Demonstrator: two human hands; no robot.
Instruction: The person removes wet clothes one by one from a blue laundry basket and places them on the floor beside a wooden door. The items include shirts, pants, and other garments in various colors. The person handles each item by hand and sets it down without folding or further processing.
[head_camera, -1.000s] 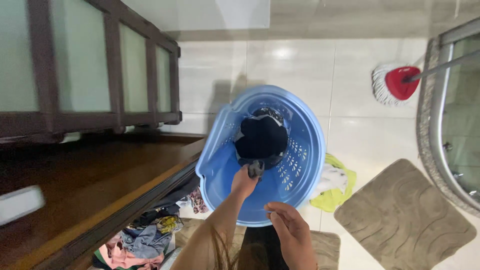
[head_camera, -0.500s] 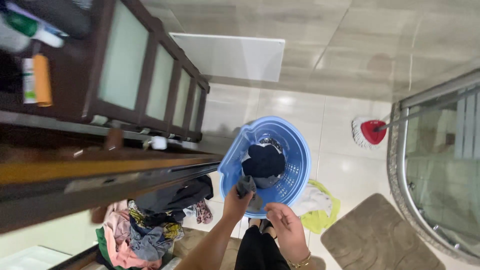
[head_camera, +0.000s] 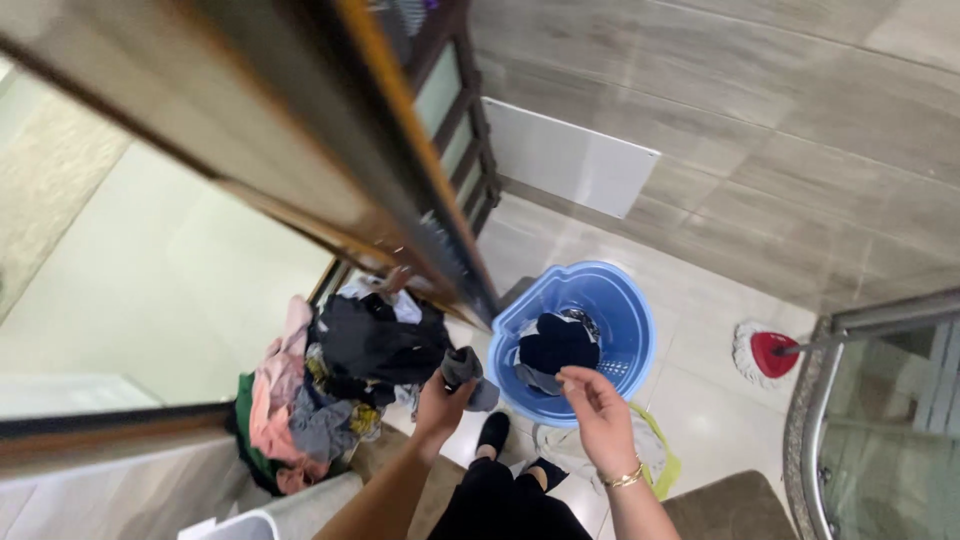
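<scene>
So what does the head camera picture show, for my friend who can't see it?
Seen from above, the left hand holds a grey cloth beside a blue basket with dark clothes in it, and the right hand hovers open at the basket's rim. A clothes pile lies to the left on the tiled floor, a red mop to the right.

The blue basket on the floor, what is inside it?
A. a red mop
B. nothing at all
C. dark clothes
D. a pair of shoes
C: a bundle of dark clothes lies in the blue basket, while the red mop rests apart on the floor tiles.
</scene>
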